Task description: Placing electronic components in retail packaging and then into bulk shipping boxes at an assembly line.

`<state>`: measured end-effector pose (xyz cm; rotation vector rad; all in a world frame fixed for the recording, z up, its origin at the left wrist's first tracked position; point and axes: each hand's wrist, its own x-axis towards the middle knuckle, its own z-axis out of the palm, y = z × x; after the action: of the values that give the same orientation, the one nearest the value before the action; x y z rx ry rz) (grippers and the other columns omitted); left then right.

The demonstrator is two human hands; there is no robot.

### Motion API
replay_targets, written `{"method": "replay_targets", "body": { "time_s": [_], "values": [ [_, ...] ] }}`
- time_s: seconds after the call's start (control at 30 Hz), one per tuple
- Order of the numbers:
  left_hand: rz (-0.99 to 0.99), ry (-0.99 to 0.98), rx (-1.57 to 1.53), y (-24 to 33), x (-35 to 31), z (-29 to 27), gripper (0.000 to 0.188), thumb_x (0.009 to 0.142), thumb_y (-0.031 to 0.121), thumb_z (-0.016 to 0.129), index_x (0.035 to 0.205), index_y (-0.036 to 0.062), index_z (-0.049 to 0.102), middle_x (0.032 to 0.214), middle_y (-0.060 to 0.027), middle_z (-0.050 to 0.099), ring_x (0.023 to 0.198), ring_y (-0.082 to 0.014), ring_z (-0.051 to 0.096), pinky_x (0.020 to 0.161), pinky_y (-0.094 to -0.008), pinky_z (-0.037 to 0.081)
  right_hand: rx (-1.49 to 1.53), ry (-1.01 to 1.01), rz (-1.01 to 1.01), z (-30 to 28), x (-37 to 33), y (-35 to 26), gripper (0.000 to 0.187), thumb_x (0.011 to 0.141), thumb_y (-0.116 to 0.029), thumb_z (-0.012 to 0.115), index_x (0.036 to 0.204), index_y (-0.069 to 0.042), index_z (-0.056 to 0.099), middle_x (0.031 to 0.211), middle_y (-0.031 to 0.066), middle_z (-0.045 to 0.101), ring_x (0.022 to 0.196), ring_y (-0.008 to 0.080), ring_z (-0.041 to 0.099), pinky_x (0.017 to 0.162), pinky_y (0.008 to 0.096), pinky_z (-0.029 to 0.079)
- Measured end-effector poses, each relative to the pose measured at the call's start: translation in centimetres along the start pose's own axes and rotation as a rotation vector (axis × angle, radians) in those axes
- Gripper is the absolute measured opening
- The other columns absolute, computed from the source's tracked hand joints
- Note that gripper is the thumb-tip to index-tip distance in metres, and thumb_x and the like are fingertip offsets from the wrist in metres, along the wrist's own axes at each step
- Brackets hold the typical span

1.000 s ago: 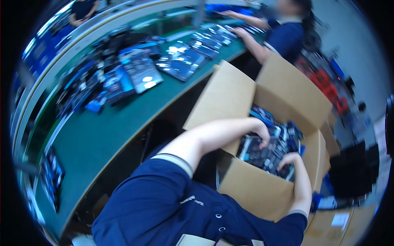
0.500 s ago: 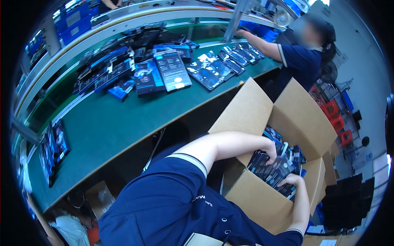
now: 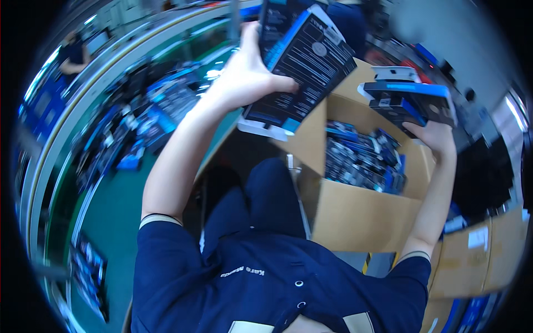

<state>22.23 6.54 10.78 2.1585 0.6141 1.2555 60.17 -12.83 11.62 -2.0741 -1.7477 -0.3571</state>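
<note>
Lifted clear of carton [image 3: 366,217]: left hand [image 3: 240,80], grip closed on dark boxes [image 3: 313,61]; right hand [image 3: 438,136], grip closed on blue-edged packages [image 3: 410,95]

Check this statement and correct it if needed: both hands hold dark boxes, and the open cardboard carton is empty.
One part is wrong: the cardboard carton is not empty. The head view shows a heap of dark and blue packages inside it. The rest stands: the carton is open, and the left hand and right hand both hold dark boxes.
</note>
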Motion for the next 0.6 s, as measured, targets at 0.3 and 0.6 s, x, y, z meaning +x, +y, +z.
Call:
{"method": "replay_targets", "body": {
  "time_s": [0.3,0.6],
  "values": [
    [-0.012,0.556,1.071,3.1,-16.9,-25.1,0.092,0.062,0.014,0.076,0.144,0.0058,0.034,0.124,-0.0241,0.058,0.115,-0.038,0.058,0.098,-0.0416,0.047,0.197,0.382,-1.101,8.8,14.6,-31.2,0.065,0.06,-0.01,0.079,0.12,-0.005,0.056,0.107,0.0195,0.065,0.101,0.0384,0.064,0.088,0.0432,0.052],
    [-0.448,0.34,1.613,-3.2,-28.9,-32.3,0.104,0.055,-0.006,0.069,0.15,0.0187,0.031,0.133,-0.0117,0.051,0.128,-0.0311,0.046,0.111,-0.0503,0.03,0.26,0.313,-0.959,29.2,24.3,-48.9,0.086,0.056,-0.033,0.088,0.131,-0.016,0.048,0.127,0.0061,0.055,0.127,0.0274,0.048,0.11,0.0557,0.031]
  ]
}}
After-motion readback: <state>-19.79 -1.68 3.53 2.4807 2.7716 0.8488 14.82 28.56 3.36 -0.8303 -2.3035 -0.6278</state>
